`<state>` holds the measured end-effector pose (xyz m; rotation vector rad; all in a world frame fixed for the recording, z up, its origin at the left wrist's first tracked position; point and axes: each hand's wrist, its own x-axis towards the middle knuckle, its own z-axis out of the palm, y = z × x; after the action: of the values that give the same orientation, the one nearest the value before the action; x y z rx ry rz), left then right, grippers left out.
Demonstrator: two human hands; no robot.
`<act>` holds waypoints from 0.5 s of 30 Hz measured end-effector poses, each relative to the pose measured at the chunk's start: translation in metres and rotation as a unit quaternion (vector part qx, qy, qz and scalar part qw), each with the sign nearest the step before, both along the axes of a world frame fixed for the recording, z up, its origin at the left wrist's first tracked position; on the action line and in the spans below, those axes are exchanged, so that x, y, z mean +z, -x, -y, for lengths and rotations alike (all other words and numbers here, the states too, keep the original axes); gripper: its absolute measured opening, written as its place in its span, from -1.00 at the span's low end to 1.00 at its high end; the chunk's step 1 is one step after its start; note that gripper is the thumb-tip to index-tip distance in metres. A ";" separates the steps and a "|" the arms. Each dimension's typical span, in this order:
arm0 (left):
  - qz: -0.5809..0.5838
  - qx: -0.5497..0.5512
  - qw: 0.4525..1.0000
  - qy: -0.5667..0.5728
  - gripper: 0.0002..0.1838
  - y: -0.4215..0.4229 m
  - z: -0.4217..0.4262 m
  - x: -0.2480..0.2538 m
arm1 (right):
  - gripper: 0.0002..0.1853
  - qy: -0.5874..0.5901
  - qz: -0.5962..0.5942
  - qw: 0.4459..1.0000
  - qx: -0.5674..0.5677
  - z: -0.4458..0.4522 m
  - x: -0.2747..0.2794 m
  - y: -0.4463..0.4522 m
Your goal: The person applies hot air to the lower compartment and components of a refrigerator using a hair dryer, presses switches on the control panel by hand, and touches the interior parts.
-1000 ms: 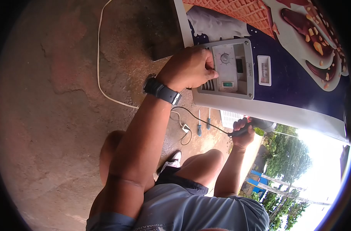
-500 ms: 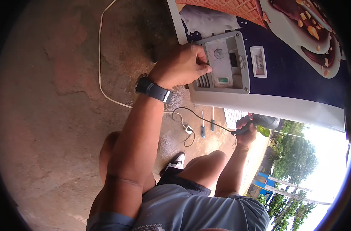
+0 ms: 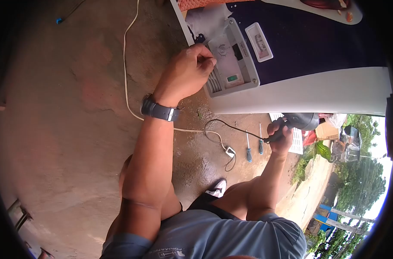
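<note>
My left hand [image 3: 185, 75], with a dark watch [image 3: 162, 108] on the wrist, is at the left edge of a grey-framed control panel [image 3: 231, 56]. Its thumb and fingertips are pinched together; what they hold, if anything, is too small to tell. The panel has a round dial [image 3: 223, 50], a small green switch [image 3: 232, 79] and slats partly hidden by the hand. Lower right, my right hand [image 3: 282, 137] is wrapped around the handle of a dark hair dryer [image 3: 303, 121], which is held beside the cabinet's white base.
The panel belongs to a dark purple cabinet [image 3: 308, 47] with ice-cream pictures. A black cord runs from the dryer to a white extension socket [image 3: 229, 151] on the wet concrete floor. Two screwdrivers [image 3: 248, 154] lie near it. A cardboard box [image 3: 328, 131] stands farther off.
The view has shifted, so the cabinet and panel appear farther up and left. My left thumb and fingertips are now closer together by the panel edge. My right hand still grips the hair dryer.
</note>
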<state>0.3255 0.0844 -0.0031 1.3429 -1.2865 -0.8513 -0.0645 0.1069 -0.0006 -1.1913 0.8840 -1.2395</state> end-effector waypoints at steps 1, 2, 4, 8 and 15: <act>-0.005 0.013 1.000 -0.011 -0.75 0.002 -0.002 0.005 | -0.58 0.001 0.011 1.000 -0.001 0.001 -0.002 0.001; 0.005 0.012 1.000 -0.011 -0.75 0.005 -0.002 0.006 | -0.58 0.001 0.012 1.000 0.007 0.002 -0.002 0.002; -0.006 0.038 0.999 -0.027 -0.73 0.008 -0.001 0.006 | -0.60 0.004 0.012 1.000 0.028 0.006 -0.002 0.002; 0.014 0.062 0.998 -0.026 -0.72 0.014 0.000 0.009 | -0.60 0.008 0.036 0.998 0.043 0.016 -0.003 -0.001; 0.080 0.142 0.986 -0.019 -0.69 0.029 -0.003 0.013 | -0.58 0.008 0.047 0.995 0.084 0.025 -0.010 -0.008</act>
<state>0.2960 0.0872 0.0097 1.6056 -1.1677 -0.5823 -0.0570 0.0819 -0.0108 -1.1850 0.6913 -1.1582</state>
